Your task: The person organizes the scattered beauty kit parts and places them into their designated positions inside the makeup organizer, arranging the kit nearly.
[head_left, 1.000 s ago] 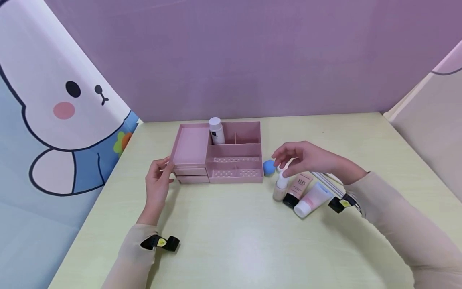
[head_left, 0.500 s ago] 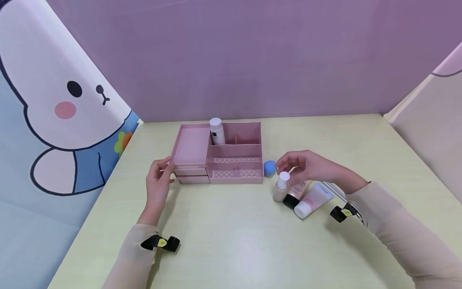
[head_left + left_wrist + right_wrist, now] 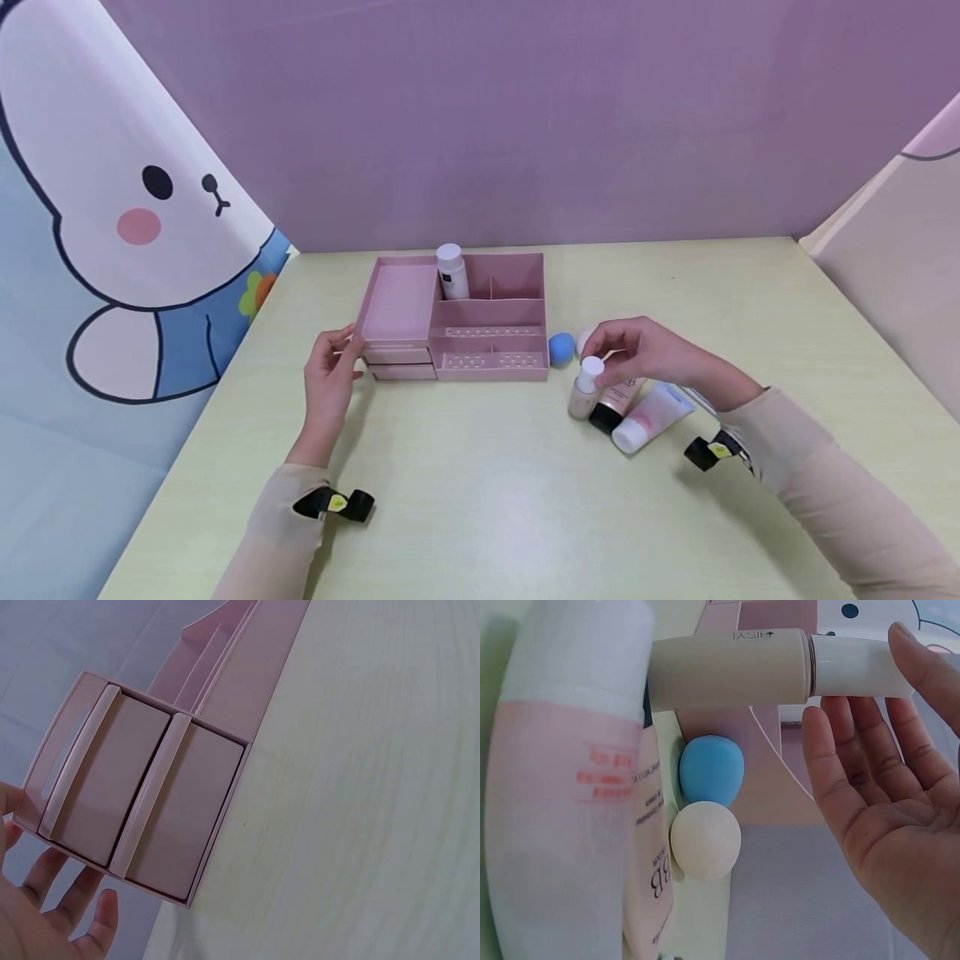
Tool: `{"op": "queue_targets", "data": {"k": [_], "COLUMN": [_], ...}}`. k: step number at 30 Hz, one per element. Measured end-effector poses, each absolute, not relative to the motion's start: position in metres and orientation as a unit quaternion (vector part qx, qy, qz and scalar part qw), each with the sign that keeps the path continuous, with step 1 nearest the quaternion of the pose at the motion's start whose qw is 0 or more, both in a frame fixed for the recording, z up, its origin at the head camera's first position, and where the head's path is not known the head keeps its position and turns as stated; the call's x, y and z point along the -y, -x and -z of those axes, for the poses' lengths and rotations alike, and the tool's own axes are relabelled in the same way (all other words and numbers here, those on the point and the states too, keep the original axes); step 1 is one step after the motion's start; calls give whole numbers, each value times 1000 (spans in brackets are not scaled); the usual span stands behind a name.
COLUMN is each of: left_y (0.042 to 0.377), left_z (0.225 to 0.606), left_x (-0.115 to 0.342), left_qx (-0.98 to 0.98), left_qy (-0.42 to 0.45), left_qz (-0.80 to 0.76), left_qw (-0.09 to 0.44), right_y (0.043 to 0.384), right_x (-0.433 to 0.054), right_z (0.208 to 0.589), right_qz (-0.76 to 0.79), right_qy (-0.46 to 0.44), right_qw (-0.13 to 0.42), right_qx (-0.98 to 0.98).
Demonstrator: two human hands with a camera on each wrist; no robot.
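My left hand (image 3: 327, 383) holds the front left corner of a pink desktop organizer (image 3: 399, 304), thumb at the front edge and fingers along its side. In the left wrist view its two drawers (image 3: 105, 787) are closed. On the right, my right hand (image 3: 636, 346) pinches the white cap of a small foundation bottle (image 3: 582, 401). The bottle stands upright on the table, its beige body (image 3: 735, 671) visible in the right wrist view. Beside it lie a BB cream tube (image 3: 612, 404), partly covered by the hand, and a white-pink squeeze tube (image 3: 652, 417).
A white bottle (image 3: 453, 273) stands in the organizer's back compartment. A blue makeup sponge (image 3: 561, 350) and a whitish round sponge (image 3: 705, 840) sit to the organizer's right. A purple backdrop (image 3: 525, 125) rises behind the table (image 3: 465, 500).
My right hand has come down and closed its thumb and fingers round the foundation bottle's cap. The left hand has stayed at the organizer's corner.
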State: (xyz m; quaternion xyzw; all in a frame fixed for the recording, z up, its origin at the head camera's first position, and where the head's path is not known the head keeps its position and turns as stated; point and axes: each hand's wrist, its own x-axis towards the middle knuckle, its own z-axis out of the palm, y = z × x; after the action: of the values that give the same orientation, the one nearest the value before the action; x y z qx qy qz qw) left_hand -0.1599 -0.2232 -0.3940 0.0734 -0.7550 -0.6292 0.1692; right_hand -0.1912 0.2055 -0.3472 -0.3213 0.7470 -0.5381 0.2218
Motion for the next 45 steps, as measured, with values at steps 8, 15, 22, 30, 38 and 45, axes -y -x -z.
{"op": "queue_targets", "data": {"k": [8,15,22,30,38,45], "left_y": [160,161,160,162,162,161], "left_z": [394,396,395,397,396,398], "left_x": [224,224,223,224,223,224], "left_qx": [756,757,756,755,755,753], "left_qy": [-72,-75,-75,-74,-72,-69], "left_qz": [628,626,627,628,628,630], "left_qw": [171,170,173,172,176,179], "right_y": [188,184,175,170,168,167], "right_x": [-205,-203,-200,-194,-190,-185], "right_z": [349,352,350,354,348,339], "right_qz": [552,558,541,531,523,521], "right_qy": [314,294,220,211,209,207], "right_qw": [204,172,131,74,54,39], "right_qx": [-745,-757,-801,-817,-824,-827]}}
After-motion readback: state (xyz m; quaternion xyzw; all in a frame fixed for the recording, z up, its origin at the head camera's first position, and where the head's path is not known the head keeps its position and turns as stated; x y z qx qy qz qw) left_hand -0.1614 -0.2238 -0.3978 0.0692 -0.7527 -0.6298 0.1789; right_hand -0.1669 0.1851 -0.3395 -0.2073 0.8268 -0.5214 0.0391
